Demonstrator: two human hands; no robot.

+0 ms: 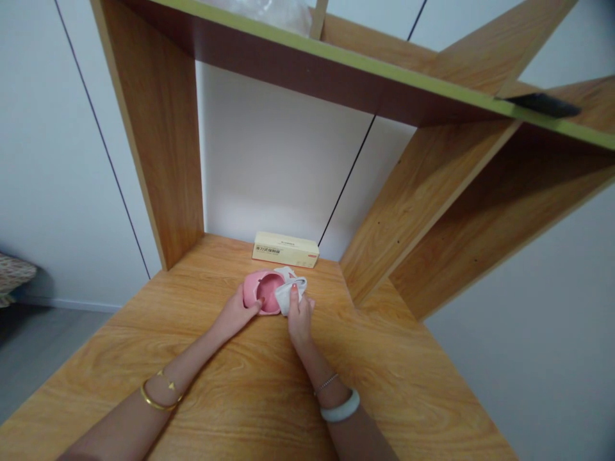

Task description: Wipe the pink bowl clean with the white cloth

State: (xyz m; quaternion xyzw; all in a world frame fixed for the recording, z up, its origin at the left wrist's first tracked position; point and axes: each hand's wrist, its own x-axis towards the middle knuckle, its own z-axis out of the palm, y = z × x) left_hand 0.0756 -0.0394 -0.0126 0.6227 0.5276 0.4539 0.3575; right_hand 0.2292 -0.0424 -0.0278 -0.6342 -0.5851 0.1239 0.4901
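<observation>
My left hand (244, 308) grips the left side of a pink, rounded hollow object (254, 282), its thumb over the near rim. The wide opening faces up towards me and shows a darker pink inside; its exact kind I cannot make out. My right hand (300, 317) is closed on a folded white cloth (284, 296), thumb on top. The cloth lies against the right side of the pink object and covers part of it. Both are held low over the wooden desk (250, 384).
Behind the hands, a cream box (285, 250) with printed lettering lies along the wall. Wooden side panels (163, 141) and a slanting panel (423, 198) flank the space. A shelf (307, 64) overhead carries a clear plastic bag (273, 13) and a dark flat object (545, 104).
</observation>
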